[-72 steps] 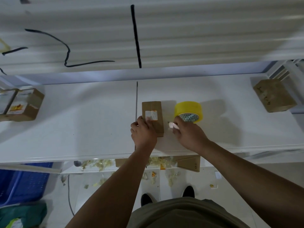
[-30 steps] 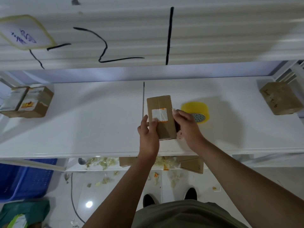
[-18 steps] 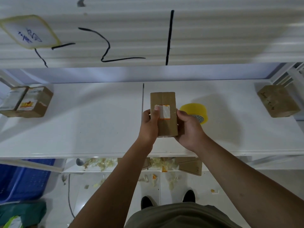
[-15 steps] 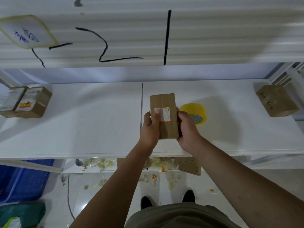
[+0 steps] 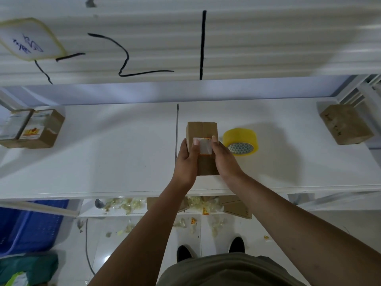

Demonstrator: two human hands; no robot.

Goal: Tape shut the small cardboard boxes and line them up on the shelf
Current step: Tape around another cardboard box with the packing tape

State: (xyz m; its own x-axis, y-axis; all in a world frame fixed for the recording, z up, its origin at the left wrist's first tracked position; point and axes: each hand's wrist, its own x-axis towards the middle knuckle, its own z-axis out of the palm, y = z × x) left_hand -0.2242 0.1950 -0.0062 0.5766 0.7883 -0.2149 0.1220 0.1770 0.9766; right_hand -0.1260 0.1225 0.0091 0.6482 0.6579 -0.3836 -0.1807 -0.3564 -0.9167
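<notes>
Hands flank the small cardboard box (image 5: pixel 203 129) at the middle of the shelf (image 5: pixel 123 151): left hand (image 5: pixel 185 159), grip curled round its left side, thumb on the label; right hand (image 5: pixel 224 159), grip clamped on the right side. Tape roll (image 5: pixel 240 137) sits just beside, right.

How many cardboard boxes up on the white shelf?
4: far-left box and neighbour box side by side, centre box held by left hand and right hand, far-right box. Cardboard scraps below the shelf are partly hidden, not counted.
</notes>
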